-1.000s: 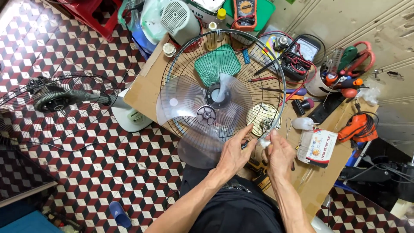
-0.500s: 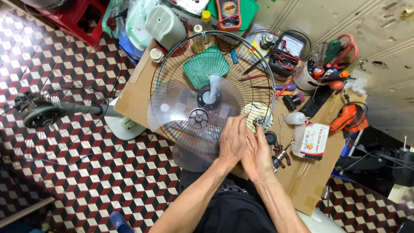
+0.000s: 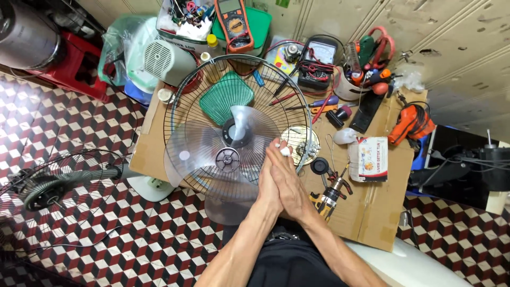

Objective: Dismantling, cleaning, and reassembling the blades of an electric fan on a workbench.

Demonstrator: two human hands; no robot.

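My left hand (image 3: 268, 186) and my right hand (image 3: 294, 187) are pressed palm to palm over the near right rim of a round wire fan guard (image 3: 178, 106). A small white wad (image 3: 285, 151) is pinched between the fingertips of both hands. Inside the guard lies a clear plastic fan blade (image 3: 194, 143) with a grey hub cap (image 3: 227, 159). A green mesh piece (image 3: 226, 98) rests under the guard's far side. Just right of my fingertips sits a round brass-coloured disc (image 3: 304, 135).
The cardboard-covered table (image 3: 372, 207) carries pliers and a yellow-black screwdriver (image 3: 329, 194), a white box (image 3: 367, 158), an orange tool (image 3: 410, 123), two meters (image 3: 316, 57), and a cup of tools (image 3: 356, 79). Another fan (image 3: 48, 186) stands on the tiled floor at left.
My hands have closed together palm to palm and shifted left over the guard's rim. The white wad moved from my right hand to between both sets of fingertips. The view swung right.
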